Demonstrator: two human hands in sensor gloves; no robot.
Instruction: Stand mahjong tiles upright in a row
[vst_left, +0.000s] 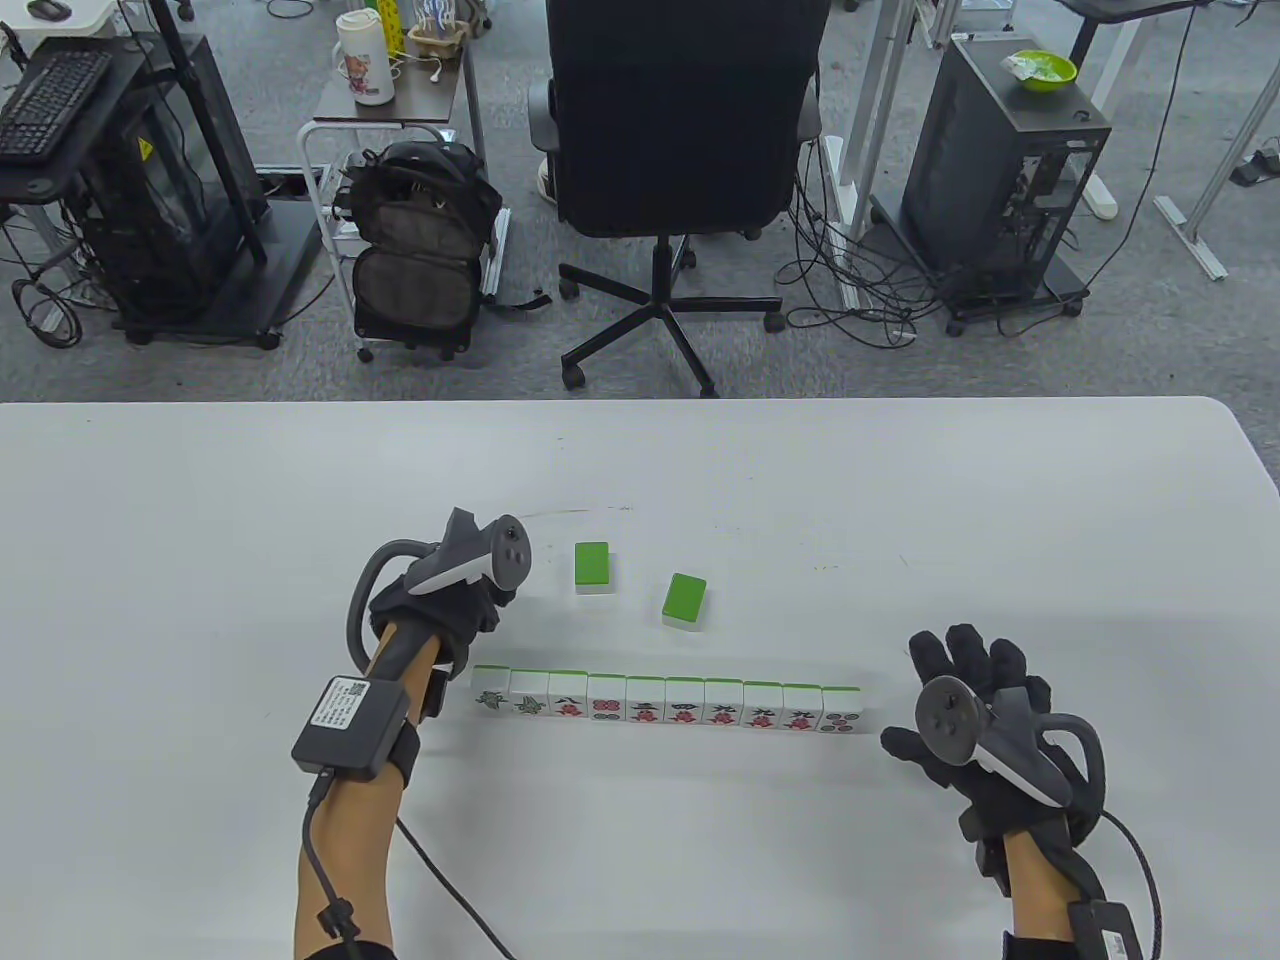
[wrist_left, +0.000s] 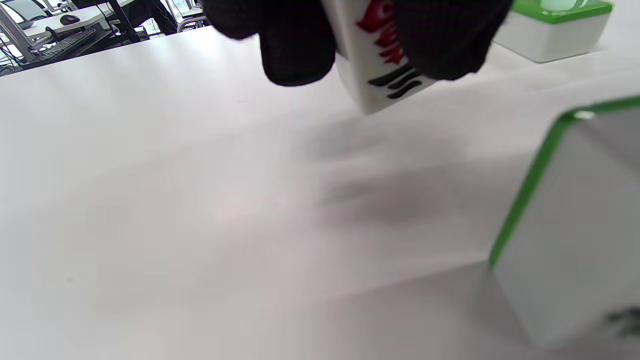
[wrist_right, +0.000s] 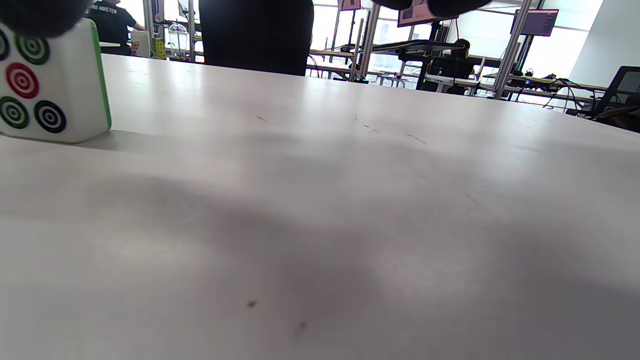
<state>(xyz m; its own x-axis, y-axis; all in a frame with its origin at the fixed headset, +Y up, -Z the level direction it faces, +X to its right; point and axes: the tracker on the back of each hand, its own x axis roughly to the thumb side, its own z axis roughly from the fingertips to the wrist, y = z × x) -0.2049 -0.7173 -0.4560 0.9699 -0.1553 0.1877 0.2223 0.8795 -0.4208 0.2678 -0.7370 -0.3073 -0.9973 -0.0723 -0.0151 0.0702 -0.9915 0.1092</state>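
Observation:
A row of several upright mahjong tiles (vst_left: 666, 709) stands across the white table (vst_left: 200, 520), faces toward me. Two green-backed tiles lie face down behind it, one (vst_left: 592, 567) to the left and one (vst_left: 684, 602) to the right. My left hand (vst_left: 455, 610) is just off the row's left end. In the left wrist view its fingers (wrist_left: 295, 45) pinch a tile (wrist_left: 382, 65) with red and black marks a little above the table. My right hand (vst_left: 965, 690) is empty with fingers spread, right of the row's last tile (wrist_right: 50, 85).
The row's left end tile (wrist_left: 565, 240) is close at the right of the left wrist view, and a face-down tile (wrist_left: 555, 30) lies beyond it. An office chair (vst_left: 680, 150) and carts stand past the table's far edge.

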